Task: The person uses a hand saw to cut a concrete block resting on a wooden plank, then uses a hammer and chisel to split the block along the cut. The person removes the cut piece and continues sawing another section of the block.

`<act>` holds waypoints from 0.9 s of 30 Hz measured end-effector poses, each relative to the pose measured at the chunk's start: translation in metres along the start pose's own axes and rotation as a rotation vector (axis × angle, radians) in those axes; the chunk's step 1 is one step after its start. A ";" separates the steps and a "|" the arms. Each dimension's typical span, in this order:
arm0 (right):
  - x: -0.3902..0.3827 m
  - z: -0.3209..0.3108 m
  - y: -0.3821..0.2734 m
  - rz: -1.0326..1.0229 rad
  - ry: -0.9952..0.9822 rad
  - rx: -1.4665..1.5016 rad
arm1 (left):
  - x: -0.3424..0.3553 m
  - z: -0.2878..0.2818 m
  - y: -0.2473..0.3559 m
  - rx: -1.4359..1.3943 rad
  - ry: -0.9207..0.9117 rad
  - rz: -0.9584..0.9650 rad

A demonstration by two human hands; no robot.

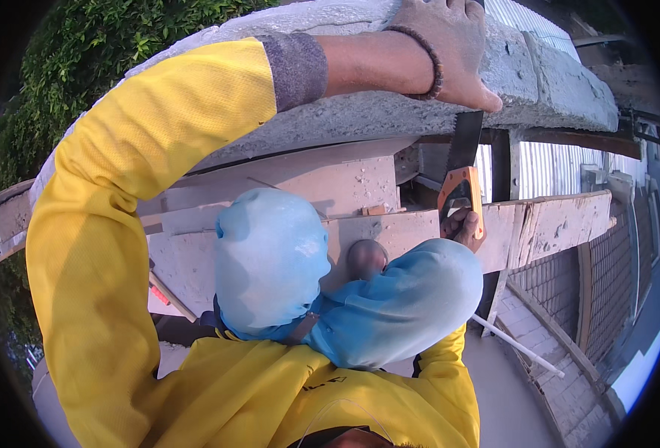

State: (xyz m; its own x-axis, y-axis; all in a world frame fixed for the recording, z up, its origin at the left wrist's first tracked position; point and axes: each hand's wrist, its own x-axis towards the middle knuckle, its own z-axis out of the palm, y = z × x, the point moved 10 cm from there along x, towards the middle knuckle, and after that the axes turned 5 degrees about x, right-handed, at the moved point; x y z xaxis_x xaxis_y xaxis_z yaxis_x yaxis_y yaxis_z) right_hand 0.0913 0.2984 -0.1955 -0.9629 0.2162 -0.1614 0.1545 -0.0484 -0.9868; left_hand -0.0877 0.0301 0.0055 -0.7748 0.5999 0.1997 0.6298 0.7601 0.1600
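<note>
My right hand (465, 228) is closed around the orange handle (452, 190) of a hand saw, below the concrete ledge and beside my bent knee. The saw's dark toothed blade (465, 138) points away from me, up to the ledge, where my left hand covers part of it. My left arm reaches across the top of the view, and my dusty left hand (446, 56) lies on the rough grey concrete ledge (367, 112). Its thumb stretches out close to the blade. The picture's upper edge cuts off its fingertips.
My knees in blue trousers (270, 261) are between me and the ledge. A wooden plank (554, 220) crosses below the ledge. A white pipe (520, 345) slants at lower right, above a lower level with block walls (546, 299). Leafy branches (69, 97) stand at left.
</note>
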 end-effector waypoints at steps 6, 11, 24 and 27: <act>-0.140 -0.153 -0.155 0.179 0.100 -0.329 | -0.006 0.014 0.006 -0.051 -0.042 0.066; -0.328 -0.275 -0.260 0.091 0.628 -0.524 | -0.005 0.023 0.009 -0.058 -0.064 0.119; -0.092 -0.229 0.062 0.150 0.651 -1.176 | -0.029 0.020 -0.011 -0.103 -0.009 0.161; -0.035 -0.177 0.123 0.026 0.303 -1.430 | -0.042 0.010 -0.010 -0.151 0.068 0.158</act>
State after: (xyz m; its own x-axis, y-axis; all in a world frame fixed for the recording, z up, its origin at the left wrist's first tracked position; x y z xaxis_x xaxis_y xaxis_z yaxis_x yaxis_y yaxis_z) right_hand 0.1830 0.4578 -0.3135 -0.9020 0.4317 0.0029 0.4280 0.8950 -0.1256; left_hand -0.0616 -0.0003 -0.0139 -0.6634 0.6863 0.2981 0.7483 0.6087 0.2637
